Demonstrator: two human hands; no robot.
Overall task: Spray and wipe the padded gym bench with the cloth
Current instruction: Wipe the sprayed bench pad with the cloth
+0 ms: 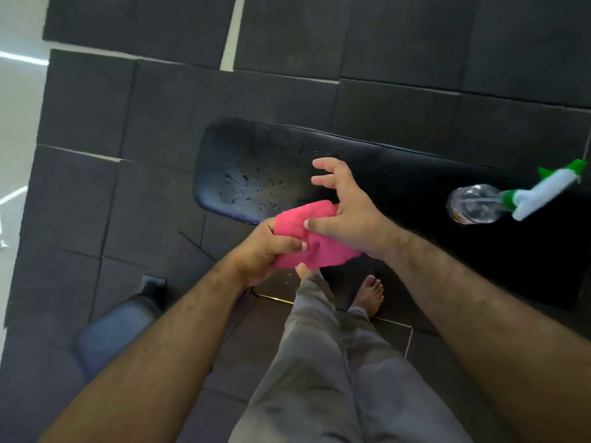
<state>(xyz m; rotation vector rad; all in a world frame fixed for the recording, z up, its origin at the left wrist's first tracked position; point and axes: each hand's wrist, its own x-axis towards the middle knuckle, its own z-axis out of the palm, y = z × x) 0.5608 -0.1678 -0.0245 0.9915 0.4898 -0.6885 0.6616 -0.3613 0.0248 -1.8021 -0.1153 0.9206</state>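
Two hands met over the near edge of the padded gym bench (319,148), both on a pink cloth (311,238). The left hand (271,251) gripped the cloth's near-left part in a closed fist, thumb pressed on top. The right hand (345,212) pinched the cloth's right side with its thumb while its other fingers spread wide above the pad. Droplets (252,183) speckled the left end of the black bench, just left of the hands. Well to the right, a clear spray bottle (473,204) with a white and green trigger head (543,193) lay on its side on the bench top. Below the cloth stood grey trousers (323,362) and a bare foot (371,294) on dark rubber floor tiles (96,100). Another dark padded piece (118,330) sat near left, partly hidden by the left forearm.
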